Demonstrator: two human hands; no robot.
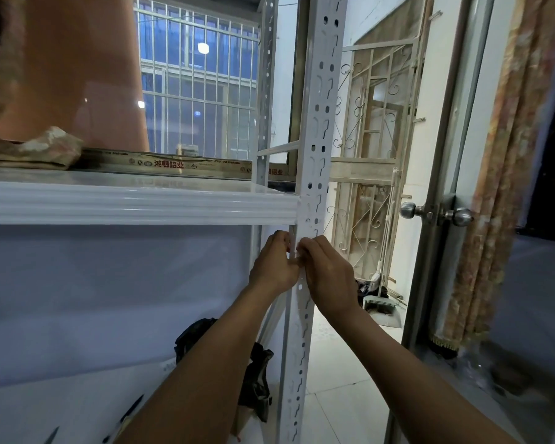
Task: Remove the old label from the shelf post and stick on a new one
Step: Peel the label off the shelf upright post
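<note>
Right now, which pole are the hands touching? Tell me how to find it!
Find the long white shelf running across the left. At its right end stands the front shelf post, a white upright strip punched with rows of holes and slots. Unlike the thinner post behind it by the window, the left hand and right hand meet on it just below the shelf.

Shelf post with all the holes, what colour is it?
White. The shelf post shows best in the head view.
</note>
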